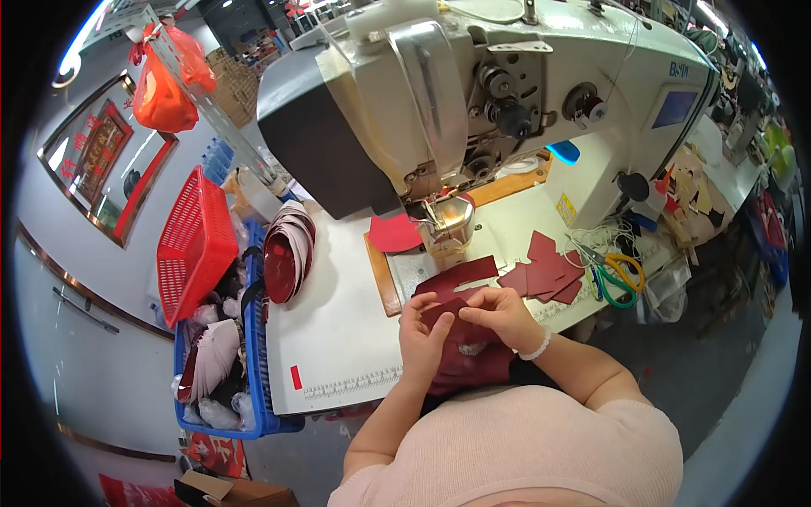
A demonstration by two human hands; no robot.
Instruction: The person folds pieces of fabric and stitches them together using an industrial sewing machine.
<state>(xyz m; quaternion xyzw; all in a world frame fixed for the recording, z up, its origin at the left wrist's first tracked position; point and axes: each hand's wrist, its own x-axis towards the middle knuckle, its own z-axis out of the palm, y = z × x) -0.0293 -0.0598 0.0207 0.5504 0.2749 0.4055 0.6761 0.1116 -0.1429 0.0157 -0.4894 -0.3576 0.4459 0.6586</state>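
Note:
My left hand (425,328) and my right hand (504,317) are close together in front of the sewing machine (363,110). Thumbs and fingers of both pinch a small dark red leather-like piece (446,311) between them. Just beyond lies a dark red strip (463,274) with a slot in it, near the machine's needle area (448,224). More dark red material (473,370) hangs below my hands over my lap. To the right of my right hand, several dark red cut pieces (549,269) overlap on the table. A brighter red piece (394,233) rests left of the needle.
Scissors with yellow and green handles (627,283) lie at the right by tangled white thread (612,241). Curved dark red and white pieces (290,252) are stacked on the left tabletop (321,338). Beside the table stand a blue crate (245,422) and a red basket (198,245).

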